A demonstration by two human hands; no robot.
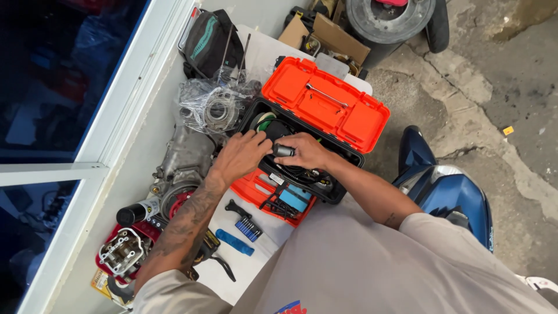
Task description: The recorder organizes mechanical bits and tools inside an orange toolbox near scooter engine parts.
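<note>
Open orange-lidded black plastic toolbox (325, 104) on white counter (256, 46); right hand (305, 152) clamps small grey cylindrical part (283, 150), left hand (241, 156) open, reaching in; part not out yet.

1. An orange toolbox (264, 125) stands open on a white table (244, 279), its lid (325, 104) tilted back with a wrench (327, 96) on it.
2. The left hand (241, 156) reaches into the box.
3. The right hand (305, 151) grips a small dark cylinder (283, 150) over the box.
4. An engine casing (186, 160) lies left of the box, a blue scooter (447, 192) stands to the right.
</note>
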